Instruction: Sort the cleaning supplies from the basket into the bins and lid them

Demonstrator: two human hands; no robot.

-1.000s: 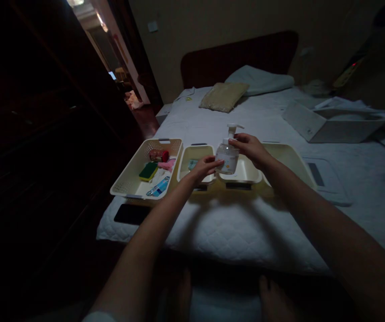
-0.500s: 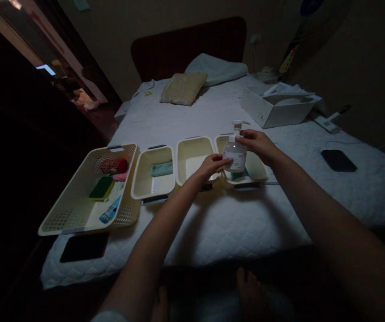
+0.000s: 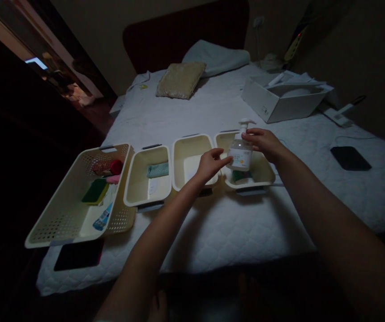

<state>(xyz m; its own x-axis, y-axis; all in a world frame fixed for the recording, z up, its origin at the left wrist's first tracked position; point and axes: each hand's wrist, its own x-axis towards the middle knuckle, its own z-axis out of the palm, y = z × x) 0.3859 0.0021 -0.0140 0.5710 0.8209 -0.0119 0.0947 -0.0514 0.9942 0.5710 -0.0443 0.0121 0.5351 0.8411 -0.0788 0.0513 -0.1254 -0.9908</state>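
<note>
My right hand (image 3: pixel 263 142) grips a clear pump bottle (image 3: pixel 240 154) by its neck, just under the white pump head. The bottle hangs nearly upright over the rightmost cream bin (image 3: pixel 266 172), its printed label facing me. My left hand (image 3: pixel 211 164) is at the bottle's left side with fingers apart, one fingertip at the label's edge; whether it touches is hard to tell. Below the bottle, a dark green item (image 3: pixel 241 175) lies in that bin. The middle bin (image 3: pixel 177 156) is partly covered by my left hand. A folded teal cloth (image 3: pixel 158 170) lies in the left bin (image 3: pixel 130 188).
A large cream basket (image 3: pixel 49 219) at left holds a green-yellow sponge (image 3: pixel 95 192), a red-capped container (image 3: pixel 115 167) and a blue packet (image 3: pixel 103 218). Dark flat devices lie at front left (image 3: pixel 79 255) and right (image 3: pixel 350 158). Behind are a white box (image 3: pixel 258 98) and a cushion (image 3: pixel 181 80).
My left hand has loosened from the bottle, its fingers now spread. My right hand still holds the bottle by the neck. The view has shifted slightly.
</note>
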